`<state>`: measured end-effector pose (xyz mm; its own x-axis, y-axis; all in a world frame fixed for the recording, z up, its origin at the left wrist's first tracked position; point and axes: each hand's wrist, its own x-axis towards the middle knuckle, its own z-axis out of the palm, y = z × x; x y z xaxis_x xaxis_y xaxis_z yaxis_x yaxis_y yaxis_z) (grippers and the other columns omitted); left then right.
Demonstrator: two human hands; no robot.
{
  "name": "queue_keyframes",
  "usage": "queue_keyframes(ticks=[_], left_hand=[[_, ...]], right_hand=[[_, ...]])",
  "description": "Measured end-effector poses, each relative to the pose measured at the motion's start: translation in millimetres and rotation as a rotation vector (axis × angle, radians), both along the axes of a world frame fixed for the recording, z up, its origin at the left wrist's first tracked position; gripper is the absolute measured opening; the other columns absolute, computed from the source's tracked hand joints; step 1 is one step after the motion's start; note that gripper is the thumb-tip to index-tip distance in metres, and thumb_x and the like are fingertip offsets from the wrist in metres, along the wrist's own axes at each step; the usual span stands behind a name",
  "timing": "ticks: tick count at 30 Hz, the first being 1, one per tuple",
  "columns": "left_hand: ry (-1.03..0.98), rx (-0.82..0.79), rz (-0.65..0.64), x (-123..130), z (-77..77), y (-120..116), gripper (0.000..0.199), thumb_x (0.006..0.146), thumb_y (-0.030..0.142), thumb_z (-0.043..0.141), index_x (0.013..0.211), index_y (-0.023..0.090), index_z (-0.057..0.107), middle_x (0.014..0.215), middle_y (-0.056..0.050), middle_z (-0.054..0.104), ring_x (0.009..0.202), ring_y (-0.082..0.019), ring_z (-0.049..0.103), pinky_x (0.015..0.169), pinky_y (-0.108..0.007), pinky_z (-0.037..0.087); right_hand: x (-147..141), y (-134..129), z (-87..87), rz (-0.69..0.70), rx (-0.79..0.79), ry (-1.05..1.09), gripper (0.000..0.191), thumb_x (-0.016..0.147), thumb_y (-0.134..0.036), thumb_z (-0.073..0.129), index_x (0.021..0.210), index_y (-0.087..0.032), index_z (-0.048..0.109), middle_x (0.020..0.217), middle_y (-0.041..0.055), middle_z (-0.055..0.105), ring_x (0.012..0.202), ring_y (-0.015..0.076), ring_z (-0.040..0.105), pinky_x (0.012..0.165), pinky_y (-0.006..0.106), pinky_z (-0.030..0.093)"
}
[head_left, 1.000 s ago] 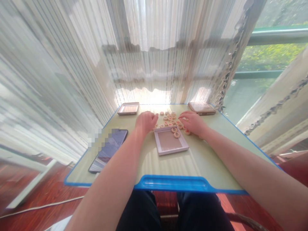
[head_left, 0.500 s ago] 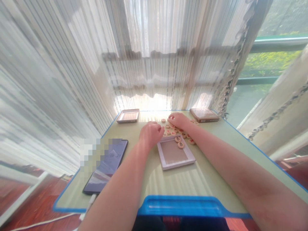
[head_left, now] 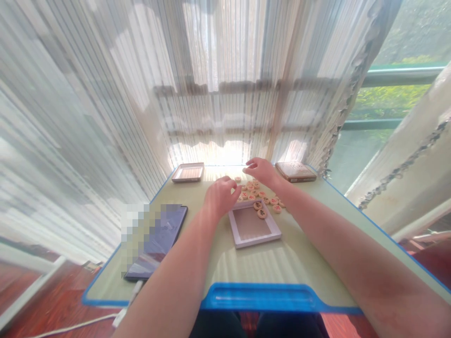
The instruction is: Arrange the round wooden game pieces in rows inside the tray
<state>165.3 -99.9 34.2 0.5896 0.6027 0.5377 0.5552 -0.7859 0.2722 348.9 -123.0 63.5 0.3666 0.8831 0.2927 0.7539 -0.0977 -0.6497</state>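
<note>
Round wooden Chinese chess pieces (head_left: 251,187) with red and dark characters lie scattered at the far middle of the table. My left hand (head_left: 221,193) is at their left side, fingers bent and a small gap between thumb and forefinger; no piece shows in it. Beyond the pieces my right hand (head_left: 261,170) hovers with thumb and fingers apart, nothing visible between them. A shallow pale box tray (head_left: 238,234) stands on the near side of the pieces. Two dark-marked pieces (head_left: 261,214) are at its far right corner. My right forearm hides some pieces.
A shallow open box part (head_left: 188,179) sits at the table's back left, a closed flat box (head_left: 296,172) at the back right. On the left lies a tablet (head_left: 164,239) with a white cable (head_left: 136,293). A blue rim (head_left: 260,298) edges the table; sheer curtains hang behind.
My right hand has lifted slightly away from the pieces and its fingers have spread. The left hand's thumb and forefinger have parted a little. The view has shifted slightly.
</note>
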Motion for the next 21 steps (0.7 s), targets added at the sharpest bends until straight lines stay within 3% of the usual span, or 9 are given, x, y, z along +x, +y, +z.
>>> queue_keyframes(ticks=[3,5,8,11,14,21], left_hand=[[-0.045,-0.003,-0.014,-1,0.3,-1,0.027,0.089,0.036,0.050,0.085,0.018,0.070,0.091,-0.007,0.066,0.074,-0.017,0.061,0.063,-0.027,0.042],[-0.047,-0.028,-0.037,-1,0.7,-2,0.025,0.088,0.036,0.052,0.085,0.019,0.070,0.092,-0.007,0.067,0.072,-0.015,0.061,0.062,-0.026,0.043],[-0.090,-0.097,-0.139,2,1.2,-2,0.027,0.087,0.037,0.053,0.078,0.018,0.070,0.087,-0.006,0.069,0.070,-0.014,0.061,0.064,-0.026,0.044],[-0.191,-0.308,-0.272,7,1.6,-4,0.037,0.085,0.048,0.052,0.083,0.017,0.072,0.079,-0.004,0.071,0.064,-0.013,0.059,0.062,-0.024,0.045],[-0.157,-0.456,-0.356,9,1.4,-6,0.043,0.081,0.053,0.055,0.087,0.015,0.075,0.080,-0.004,0.073,0.070,-0.015,0.062,0.064,-0.024,0.045],[-0.087,-0.485,-0.278,8,4.7,-7,0.043,0.076,0.052,0.059,0.084,0.014,0.077,0.067,0.000,0.068,0.064,-0.013,0.056,0.057,-0.021,0.039]], right_hand=[[-14,-26,17.5,0.167,0.004,0.053,0.032,0.078,-0.030,0.066,0.106,-0.016,0.065,0.103,0.0091,0.072,0.069,0.0149,0.067,0.059,0.025,0.052],[-19,-46,19.5,0.231,0.036,0.025,0.027,0.077,-0.023,0.066,0.102,-0.016,0.065,0.095,0.0070,0.073,0.075,0.0157,0.069,0.062,0.024,0.053],[-16,-72,7.1,0.274,0.093,-0.069,0.027,0.074,-0.015,0.064,0.100,-0.017,0.065,0.089,0.0044,0.073,0.078,0.0147,0.069,0.072,0.026,0.054],[-8,-90,-13.9,0.328,0.170,-0.135,0.024,0.076,-0.015,0.061,0.099,-0.018,0.065,0.092,0.0046,0.073,0.079,0.0143,0.068,0.073,0.027,0.054],[-1,-97,-29.5,0.293,0.217,-0.201,0.022,0.077,-0.018,0.061,0.099,-0.018,0.065,0.090,0.0054,0.072,0.073,0.0144,0.066,0.072,0.028,0.053],[-2,-100,-33.8,0.366,0.192,-0.395,0.020,0.078,-0.016,0.058,0.096,-0.019,0.065,0.091,0.0058,0.072,0.084,0.0183,0.065,0.077,0.029,0.048]])
